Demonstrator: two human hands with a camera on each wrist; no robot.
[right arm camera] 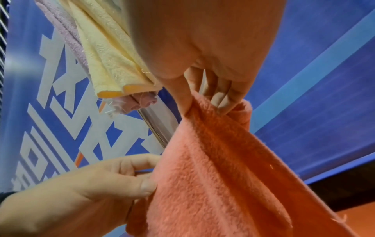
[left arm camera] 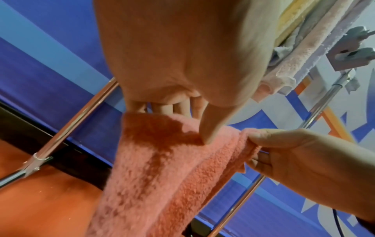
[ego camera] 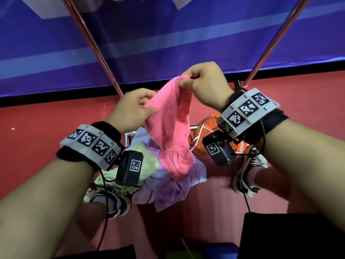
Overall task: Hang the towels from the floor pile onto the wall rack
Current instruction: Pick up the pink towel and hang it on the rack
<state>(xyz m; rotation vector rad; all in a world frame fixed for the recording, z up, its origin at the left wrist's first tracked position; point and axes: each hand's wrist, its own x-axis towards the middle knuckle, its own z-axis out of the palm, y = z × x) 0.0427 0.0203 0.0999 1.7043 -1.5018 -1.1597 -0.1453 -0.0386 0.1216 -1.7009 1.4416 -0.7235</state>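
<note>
A pink towel (ego camera: pixel 168 128) is held up between both hands above the floor pile (ego camera: pixel 168 191), its lower end bunched and still resting on the pile. My left hand (ego camera: pixel 149 103) pinches the towel's left edge with thumb and fingers. My right hand (ego camera: pixel 186 80) pinches the top edge, a little higher and further right. In the left wrist view my left hand (left arm camera: pixel 186 123) has its thumb on the towel (left arm camera: pixel 162 176). In the right wrist view my right hand (right arm camera: pixel 205 105) grips the towel (right arm camera: pixel 223 176). The pile holds green (ego camera: pixel 141 157), lavender and light blue towels.
Two chrome rack poles (ego camera: pixel 93 43) (ego camera: pixel 276 40) slant up in front of a blue wall. A yellow towel (right arm camera: pixel 105 56) and a pale pink one (left arm camera: pixel 284 64) hang on the rack above. An orange patterned cloth (ego camera: pixel 205 131) lies right of the pile. My shoes (ego camera: pixel 112 200) (ego camera: pixel 248 176) flank it.
</note>
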